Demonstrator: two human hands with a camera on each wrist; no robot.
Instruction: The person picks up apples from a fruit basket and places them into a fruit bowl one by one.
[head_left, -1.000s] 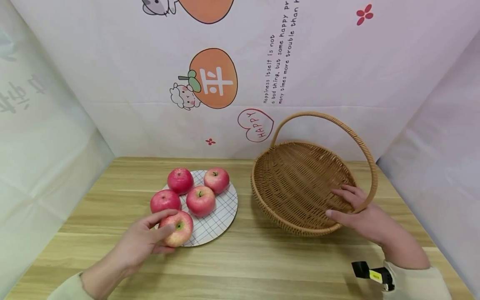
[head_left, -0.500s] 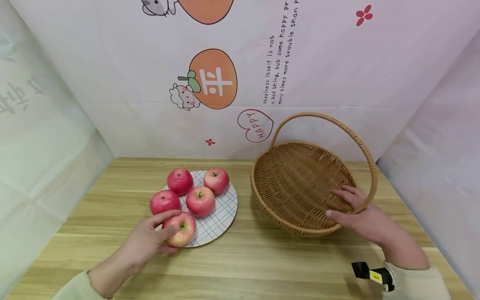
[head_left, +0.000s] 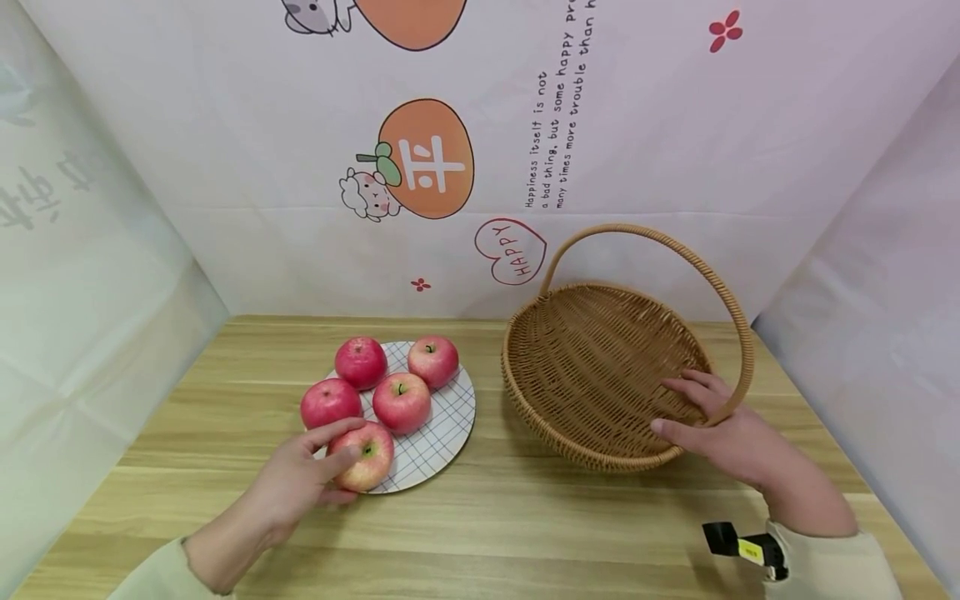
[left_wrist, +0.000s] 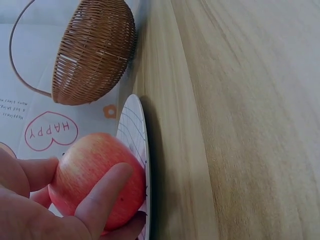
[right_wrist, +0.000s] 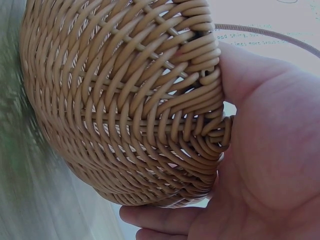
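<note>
My left hand (head_left: 292, 479) holds a red and yellow apple (head_left: 371, 458) at the front left of a round white plate (head_left: 442, 442) with a blue grid. The thumb lies along the apple's near side and the fingers reach round its far side, as the left wrist view shows. Several other red apples, among them a paler apple (head_left: 402, 403), sit on the plate. On the right, my right hand (head_left: 738, 442) grips the rim of a wicker basket (head_left: 600, 375) at the foot of its handle. Some of its fingers lie inside the basket, which tilts toward me.
Between plate and basket runs a strip of the wooden table (head_left: 487, 533). The basket's tall handle (head_left: 693, 258) arches over it. White printed cloth (head_left: 637, 125) hangs behind the table, with more cloth at both sides.
My left hand has shifted slightly to the right with the apple, a little farther over the plate. The right hand and the basket have stayed where they were.
</note>
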